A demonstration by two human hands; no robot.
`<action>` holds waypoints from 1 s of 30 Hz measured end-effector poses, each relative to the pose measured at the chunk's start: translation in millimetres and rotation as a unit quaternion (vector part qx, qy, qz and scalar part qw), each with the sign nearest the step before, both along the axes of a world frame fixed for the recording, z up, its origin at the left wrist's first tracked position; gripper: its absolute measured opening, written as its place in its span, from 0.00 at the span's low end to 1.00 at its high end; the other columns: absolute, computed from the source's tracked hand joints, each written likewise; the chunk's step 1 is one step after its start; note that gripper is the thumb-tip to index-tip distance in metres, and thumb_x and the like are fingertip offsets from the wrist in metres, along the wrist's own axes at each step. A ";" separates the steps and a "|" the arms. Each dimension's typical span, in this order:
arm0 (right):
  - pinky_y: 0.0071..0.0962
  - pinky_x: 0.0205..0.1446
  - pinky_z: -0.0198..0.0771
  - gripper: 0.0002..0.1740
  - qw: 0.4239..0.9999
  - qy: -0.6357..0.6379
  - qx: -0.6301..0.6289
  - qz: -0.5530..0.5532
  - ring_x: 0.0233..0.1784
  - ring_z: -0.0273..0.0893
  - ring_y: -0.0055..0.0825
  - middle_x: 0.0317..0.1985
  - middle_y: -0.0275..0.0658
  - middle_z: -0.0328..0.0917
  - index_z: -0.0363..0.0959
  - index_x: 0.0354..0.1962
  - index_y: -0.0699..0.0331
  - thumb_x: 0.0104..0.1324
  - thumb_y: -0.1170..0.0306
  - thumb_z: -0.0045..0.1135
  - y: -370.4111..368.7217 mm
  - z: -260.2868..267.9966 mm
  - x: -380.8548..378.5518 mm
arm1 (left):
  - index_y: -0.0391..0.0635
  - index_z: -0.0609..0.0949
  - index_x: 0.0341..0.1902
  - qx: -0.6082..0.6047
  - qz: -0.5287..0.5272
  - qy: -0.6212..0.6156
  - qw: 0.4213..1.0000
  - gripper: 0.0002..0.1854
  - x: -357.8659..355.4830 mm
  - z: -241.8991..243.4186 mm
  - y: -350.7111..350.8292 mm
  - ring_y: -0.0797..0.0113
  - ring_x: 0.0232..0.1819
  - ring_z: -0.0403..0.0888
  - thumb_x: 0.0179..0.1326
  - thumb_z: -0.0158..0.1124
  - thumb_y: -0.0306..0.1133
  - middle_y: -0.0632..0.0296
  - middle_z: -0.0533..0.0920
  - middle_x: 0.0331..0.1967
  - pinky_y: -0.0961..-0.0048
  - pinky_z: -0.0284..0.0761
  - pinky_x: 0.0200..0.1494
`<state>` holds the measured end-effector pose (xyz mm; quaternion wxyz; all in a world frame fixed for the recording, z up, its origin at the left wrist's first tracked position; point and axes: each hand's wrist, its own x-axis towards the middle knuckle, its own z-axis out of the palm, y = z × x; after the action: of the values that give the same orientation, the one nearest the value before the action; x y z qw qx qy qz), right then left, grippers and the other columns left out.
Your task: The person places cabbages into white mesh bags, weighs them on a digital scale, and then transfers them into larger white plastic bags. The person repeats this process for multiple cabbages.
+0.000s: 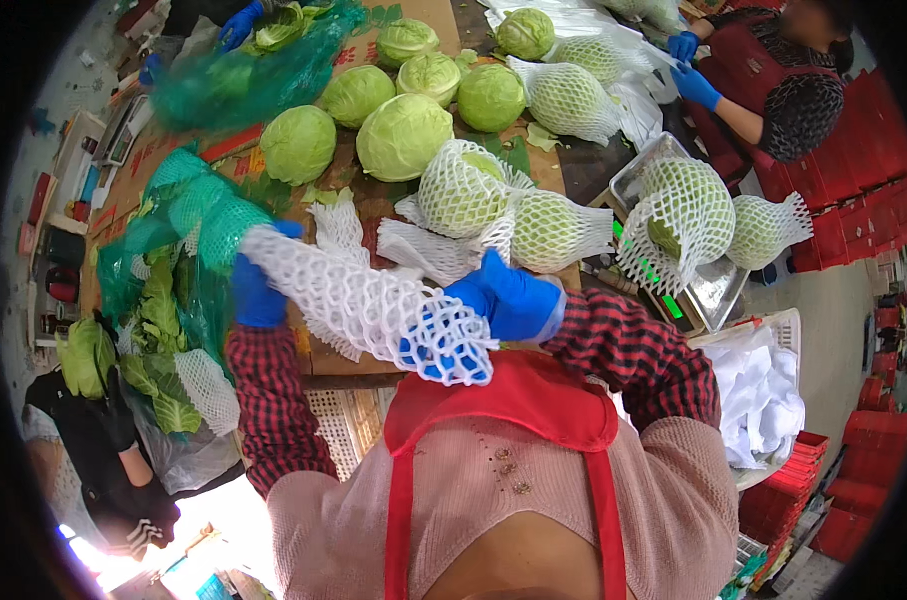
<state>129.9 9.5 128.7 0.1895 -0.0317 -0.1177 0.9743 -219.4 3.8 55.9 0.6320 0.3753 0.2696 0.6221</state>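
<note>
A white foam net sleeve (348,289) stretches between my gloved hands. My left hand (258,292) grips its upper left end, beside a green mesh bag (225,217). My right hand (517,304) is at the lower right end. Blue glove fingers show through the net there; whether they are inside or behind it is unclear. Just beyond my right hand sit two cabbages in foam nets, a netted cabbage (461,191) and another netted cabbage (555,229). Loose foam nets (423,247) lie under and behind the stretched one. Several bare cabbages (405,139) stand farther back.
At right, a scale with a metal tray (712,296) bears netted cabbages (686,202). A white basket (787,337) of white material stands below it. Co-workers are at the right (768,97), lower left (86,450) and top left. Cabbage leaves (161,315) lie at left.
</note>
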 end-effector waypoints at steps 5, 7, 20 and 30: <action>0.36 0.39 0.69 0.33 0.776 -0.453 0.420 0.129 0.30 0.76 0.35 0.27 0.44 0.79 0.77 0.32 0.66 0.61 0.41 0.42 51.5 -19.8 4.1 | 0.36 0.75 0.47 0.277 -0.232 0.118 0.925 0.21 12.6 86.4 -14.4 0.60 0.34 0.74 0.54 0.56 0.40 0.56 0.76 0.35 0.67 0.68 0.37; 0.37 0.37 0.68 0.31 0.527 -0.412 0.714 0.207 0.29 0.76 0.36 0.24 0.44 0.77 0.78 0.25 0.65 0.59 0.43 0.46 78.7 -4.7 11.5 | 0.36 0.78 0.44 0.362 -0.337 0.240 0.835 0.22 36.8 114.8 -14.9 0.59 0.28 0.75 0.50 0.61 0.41 0.55 0.78 0.29 0.66 0.68 0.31; 0.38 0.45 0.65 0.31 -0.096 -0.546 0.832 -0.019 0.45 0.71 0.38 0.38 0.40 0.73 0.73 0.40 0.54 0.37 0.51 0.69 235.4 40.8 -2.0 | 0.49 0.68 0.58 0.138 0.034 0.827 0.544 0.36 50.1 64.6 157.8 0.49 0.45 0.74 0.45 0.68 0.47 0.47 0.75 0.40 0.60 0.71 0.45; 0.38 0.37 0.69 0.23 0.030 -0.619 0.774 -0.134 0.37 0.76 0.40 0.33 0.43 0.75 0.68 0.46 0.52 0.50 0.67 0.57 260.7 -48.1 -0.9 | 0.50 0.59 0.65 0.163 0.120 0.795 0.571 0.52 66.9 10.7 167.9 0.44 0.57 0.62 0.31 0.75 0.42 0.43 0.62 0.56 0.58 0.63 0.58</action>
<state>129.0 270.3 80.5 0.0876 -0.4728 -0.8703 -0.1064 -152.4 171.7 66.6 0.0107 0.7797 0.6007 0.1766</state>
